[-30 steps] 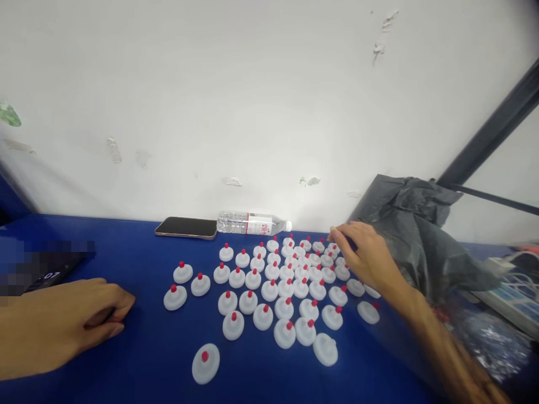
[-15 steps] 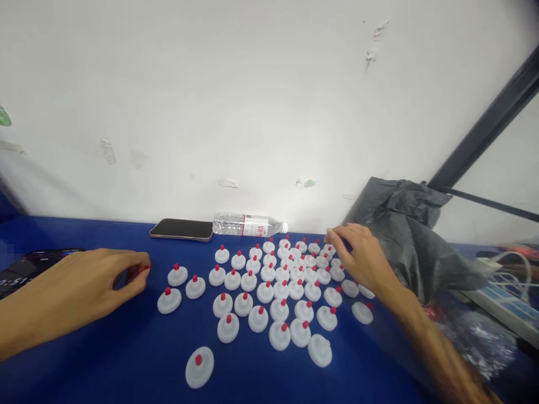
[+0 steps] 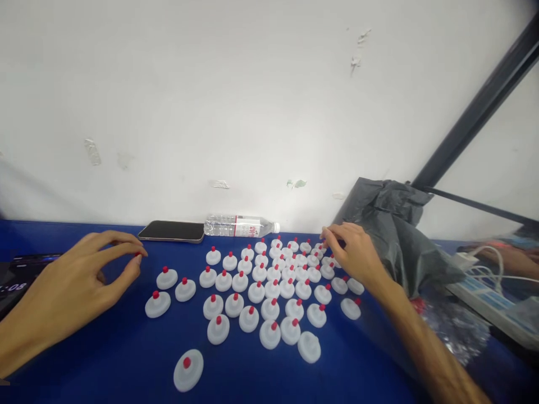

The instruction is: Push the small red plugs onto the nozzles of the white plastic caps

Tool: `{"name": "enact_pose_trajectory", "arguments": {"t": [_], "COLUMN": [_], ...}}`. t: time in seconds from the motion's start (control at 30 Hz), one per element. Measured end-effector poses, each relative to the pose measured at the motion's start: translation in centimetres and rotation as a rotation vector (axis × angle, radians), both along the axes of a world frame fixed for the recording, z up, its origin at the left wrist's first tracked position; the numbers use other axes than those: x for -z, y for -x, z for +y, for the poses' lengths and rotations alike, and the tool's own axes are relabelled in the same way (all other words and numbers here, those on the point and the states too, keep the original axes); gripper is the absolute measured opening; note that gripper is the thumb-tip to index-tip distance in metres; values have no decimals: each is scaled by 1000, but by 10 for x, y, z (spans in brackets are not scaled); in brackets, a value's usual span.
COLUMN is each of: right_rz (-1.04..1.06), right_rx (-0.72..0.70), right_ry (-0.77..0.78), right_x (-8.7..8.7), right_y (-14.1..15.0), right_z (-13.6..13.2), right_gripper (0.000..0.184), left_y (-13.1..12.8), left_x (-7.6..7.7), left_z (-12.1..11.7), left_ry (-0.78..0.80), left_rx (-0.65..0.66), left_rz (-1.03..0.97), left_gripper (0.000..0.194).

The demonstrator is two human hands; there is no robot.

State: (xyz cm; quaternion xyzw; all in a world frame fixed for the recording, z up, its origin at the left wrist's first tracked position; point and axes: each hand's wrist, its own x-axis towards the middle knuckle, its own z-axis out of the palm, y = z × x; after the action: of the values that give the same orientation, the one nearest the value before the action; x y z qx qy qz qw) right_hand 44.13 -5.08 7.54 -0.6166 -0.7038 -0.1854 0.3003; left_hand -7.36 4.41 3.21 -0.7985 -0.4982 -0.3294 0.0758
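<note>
Several white round caps with red tips (image 3: 269, 292) stand in rows on the blue table (image 3: 105, 359). One cap (image 3: 188, 370) sits alone at the front, and one at the front right (image 3: 309, 347) shows no red tip. My left hand (image 3: 76, 283) hovers left of the cluster, thumb and forefinger pinched on a small red tip (image 3: 137, 256) beside the leftmost caps. My right hand (image 3: 356, 255) reaches over the far right caps, its fingers curled down among them; what they hold is hidden.
A dark phone (image 3: 172, 230) and a lying water bottle (image 3: 238, 225) rest against the white wall. A grey plastic bag (image 3: 391, 224) bulges at the right, beside a power strip (image 3: 484, 303) and a clear bag (image 3: 455, 331). A timer screen (image 3: 17, 275) lies far left.
My left hand lifted off the table and moved right toward the leftmost caps, a red tip now pinched in its fingers. My right hand stayed over the far right caps.
</note>
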Motion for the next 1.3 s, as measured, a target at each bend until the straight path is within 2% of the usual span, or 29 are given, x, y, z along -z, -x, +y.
{"name": "enact_pose_trajectory", "arguments": {"t": [0.1,0.27,0.47,0.63,0.8,1.07,1.3], "right_rz": [5,21,52,109,199,207,164], "right_rx": [1,18,58,97,84,91,189], "right_ry": [11,10,-24,-61,-83,-82,-129], "right_x": [0,-1,-3,-1,2,3,3], "right_y": [0,1,3,7,14,14,12], "right_z": [0,0,-3,-4,-5,-12,-11], "right_gripper": [36,34,36,32,16,50,50], "left_y": [-3,-7,-11,-5,-2,-2,-7], "left_x": [0,-1,-1,5,9,8,7], "left_z": [-2,-3,-7,-6,-3,-4,-7], "left_ry": [-85,-158,-136,-79,-33,-53,1], "left_rx": [-36,-3,-12,-25,29,91,111], "left_rz": [-31,-80,-83,-27,2,17,-8], "left_gripper": [45,42,41,44,43,39,36]}}
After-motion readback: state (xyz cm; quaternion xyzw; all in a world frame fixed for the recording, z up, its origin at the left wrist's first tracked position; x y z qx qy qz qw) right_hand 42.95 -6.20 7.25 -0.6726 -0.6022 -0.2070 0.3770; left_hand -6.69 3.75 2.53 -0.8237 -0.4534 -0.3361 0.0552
